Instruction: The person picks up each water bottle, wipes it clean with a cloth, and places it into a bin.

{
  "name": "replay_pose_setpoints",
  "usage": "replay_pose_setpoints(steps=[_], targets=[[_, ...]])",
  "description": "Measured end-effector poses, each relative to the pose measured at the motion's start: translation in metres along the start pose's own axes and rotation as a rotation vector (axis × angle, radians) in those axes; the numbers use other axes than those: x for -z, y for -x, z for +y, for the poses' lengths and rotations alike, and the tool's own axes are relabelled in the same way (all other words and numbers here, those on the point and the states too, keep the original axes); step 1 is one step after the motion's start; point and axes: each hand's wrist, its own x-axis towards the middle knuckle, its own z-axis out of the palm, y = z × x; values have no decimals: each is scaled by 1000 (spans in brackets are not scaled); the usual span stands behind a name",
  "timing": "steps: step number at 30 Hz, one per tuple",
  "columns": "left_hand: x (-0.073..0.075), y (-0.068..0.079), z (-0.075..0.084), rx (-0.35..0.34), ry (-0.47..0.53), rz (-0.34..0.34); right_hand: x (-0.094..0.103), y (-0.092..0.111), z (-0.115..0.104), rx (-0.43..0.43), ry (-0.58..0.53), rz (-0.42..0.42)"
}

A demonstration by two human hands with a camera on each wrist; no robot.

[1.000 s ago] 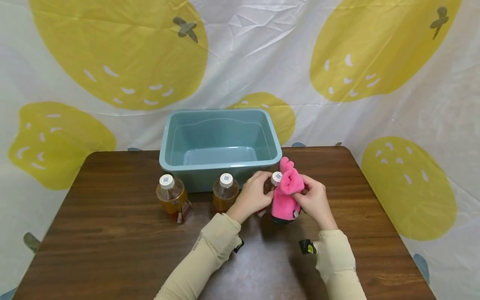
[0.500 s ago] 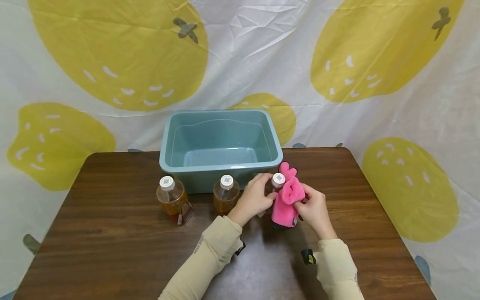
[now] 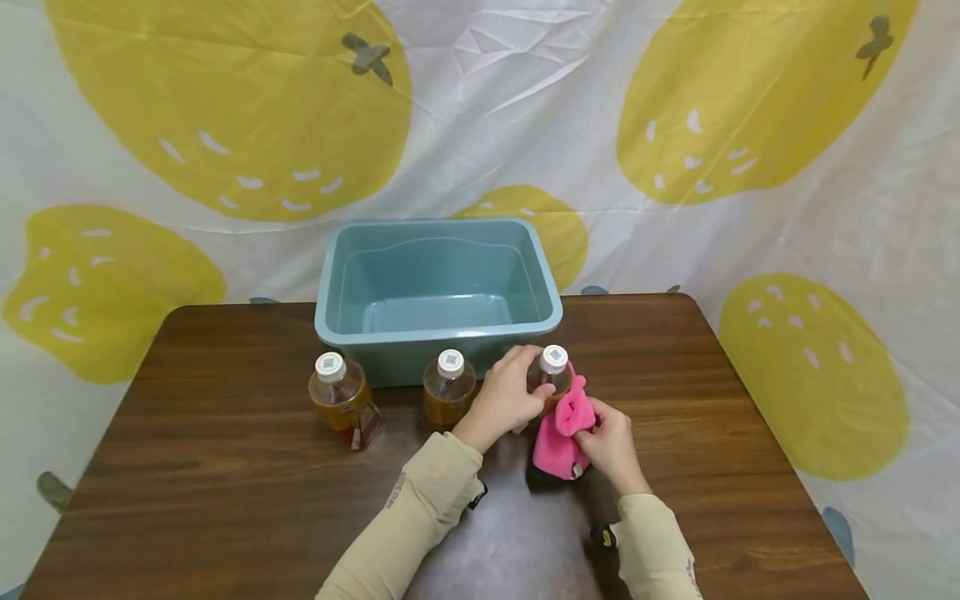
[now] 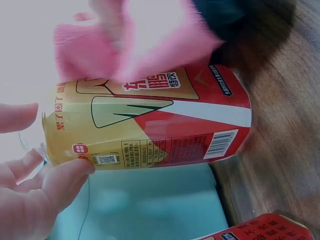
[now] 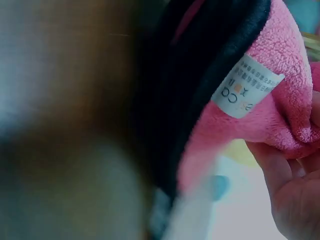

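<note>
My left hand [image 3: 508,392] grips the rightmost drink bottle by its upper part, just under the white cap [image 3: 554,358]. The bottle [image 4: 150,125] has a red and gold label and stands on the table. My right hand [image 3: 611,450] pinches a bunched pink cloth [image 3: 558,450] at the bottle's front right side. In the left wrist view the pink cloth [image 4: 145,45] is blurred and overlaps the label's edge. Dark trim and a white tag [image 5: 247,87] show on the cloth in the right wrist view.
Two more bottles with amber drink, the middle one [image 3: 450,392] and the left one [image 3: 345,404], stand in a row on the wooden table [image 3: 225,500]. A blue-green plastic tub [image 3: 442,337] sits behind them, against a lemon-patterned curtain [image 3: 510,100].
My right hand has brought the pink cloth down and toward me along the bottle, uncovering more of its upper part. The left hand keeps its grip on the bottle.
</note>
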Motion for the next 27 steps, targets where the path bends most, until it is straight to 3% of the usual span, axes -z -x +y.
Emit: replay_pose_setpoints(steps=[4, 10, 19, 23, 27], targets=[[1, 0, 1, 6, 5, -7, -11, 7, 16, -43, 30, -28], [1, -1, 1, 9, 1, -6, -13, 8, 17, -54, 61, -26], [2, 0, 2, 7, 5, -5, 15, -10, -24, 49, -32, 52], [3, 0, 2, -7, 3, 2, 25, -25, -43, 106, -45, 19], [4, -1, 2, -21, -3, 3, 28, -33, -52, 104, -15, -17]])
